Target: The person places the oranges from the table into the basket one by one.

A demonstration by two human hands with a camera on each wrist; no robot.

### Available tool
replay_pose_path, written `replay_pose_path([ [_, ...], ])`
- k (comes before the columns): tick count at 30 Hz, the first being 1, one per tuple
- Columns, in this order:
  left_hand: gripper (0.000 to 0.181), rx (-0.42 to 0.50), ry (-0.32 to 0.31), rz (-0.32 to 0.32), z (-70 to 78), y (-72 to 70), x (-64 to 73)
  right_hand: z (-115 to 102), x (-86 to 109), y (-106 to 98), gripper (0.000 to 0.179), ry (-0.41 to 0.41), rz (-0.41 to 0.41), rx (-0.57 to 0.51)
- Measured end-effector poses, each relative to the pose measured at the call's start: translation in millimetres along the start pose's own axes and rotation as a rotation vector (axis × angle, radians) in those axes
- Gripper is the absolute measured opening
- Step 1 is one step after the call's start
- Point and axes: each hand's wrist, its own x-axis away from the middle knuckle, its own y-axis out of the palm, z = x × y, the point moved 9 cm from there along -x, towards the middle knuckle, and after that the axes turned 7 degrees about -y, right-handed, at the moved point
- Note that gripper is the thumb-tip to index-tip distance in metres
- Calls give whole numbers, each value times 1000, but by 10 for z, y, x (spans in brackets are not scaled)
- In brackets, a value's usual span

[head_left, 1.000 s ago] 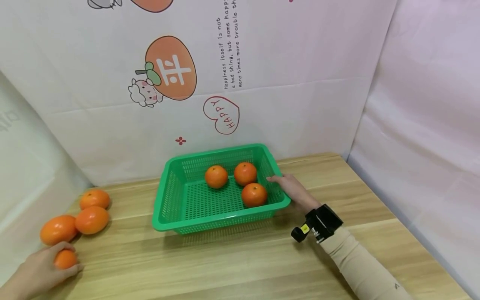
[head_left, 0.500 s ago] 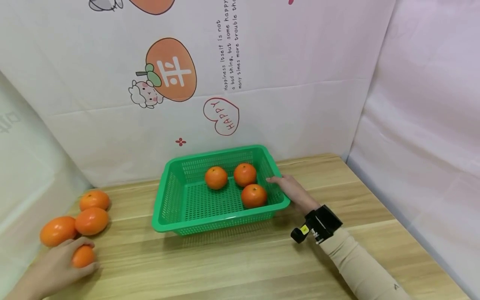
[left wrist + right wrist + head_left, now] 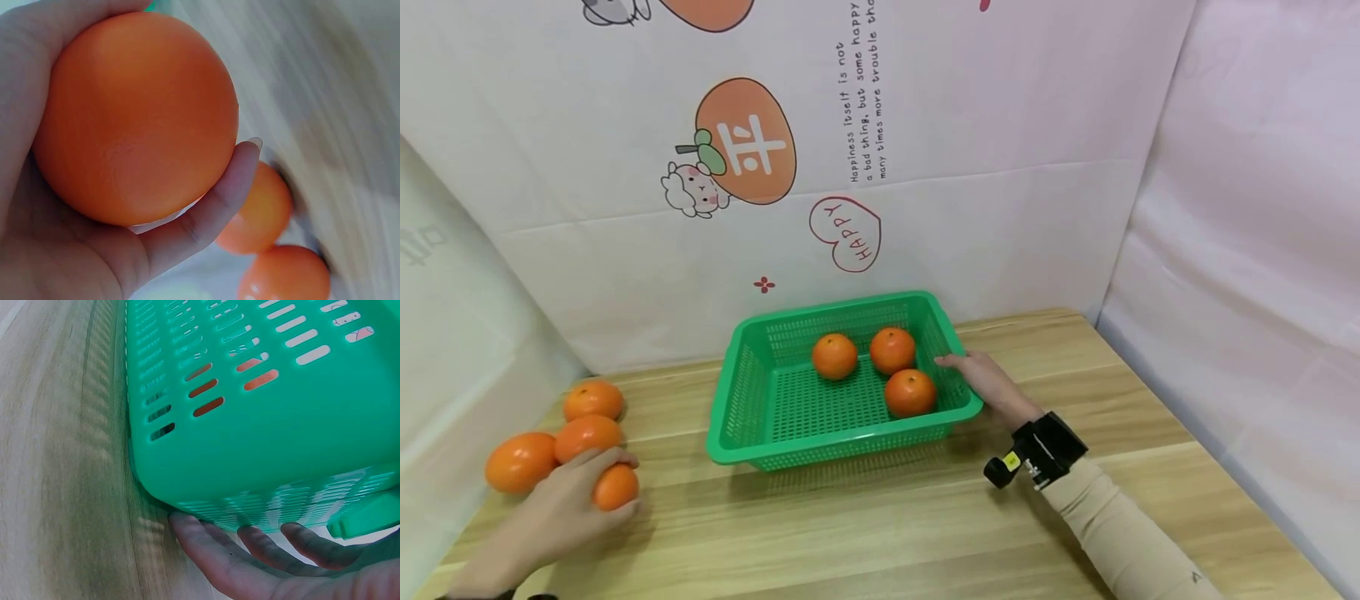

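My left hand (image 3: pixel 561 510) holds an orange (image 3: pixel 616 487) at the table's left side, its fingers and thumb curled round the fruit. In the left wrist view this orange (image 3: pixel 140 119) sits in the palm, with two others blurred behind it. A green plastic basket (image 3: pixel 842 436) stands mid-table, with three oranges inside toward its right end. My right hand (image 3: pixel 988 383) grips the basket's right end, thumb over the rim. The right wrist view shows its fingers (image 3: pixel 212 553) against the outside of the slotted basket wall (image 3: pixel 262 444).
Three more oranges lie together at the table's left: one at the back (image 3: pixel 593 401), one in the middle (image 3: pixel 587 433), and one at the far left (image 3: pixel 520 463). Printed white cloth (image 3: pixel 1000 233) hangs behind and along both sides of the wooden table (image 3: pixel 865 525).
My left hand has moved right and slightly up in the head view, carrying the orange with it. The right hand and the basket have stayed in place.
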Motion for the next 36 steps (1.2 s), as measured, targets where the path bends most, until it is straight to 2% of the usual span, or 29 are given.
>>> replay_pose_path([
  [4,37,-19,34,1,213,-54,-63,4,-8,6,62,3,-4,-16],
  [7,33,5,53,-10,384,-99,-150,0,-6,-13,62,4,2,-14],
  [11,31,31,40,-27,584,-139,-299,-5,10,-39,62,5,2,-10],
  [15,40,53,34,-8,750,-183,-423,-3,12,-5,62,-5,-10,-15],
  [21,48,88,3,3,877,-289,-596,-21,17,0,62,3,-15,-11],
  [26,50,108,-8,29,938,-429,-653,4,11,13,62,15,-2,-23],
  [36,51,175,92,22,1335,-487,-812,-26,14,21,63,4,-12,-26],
])
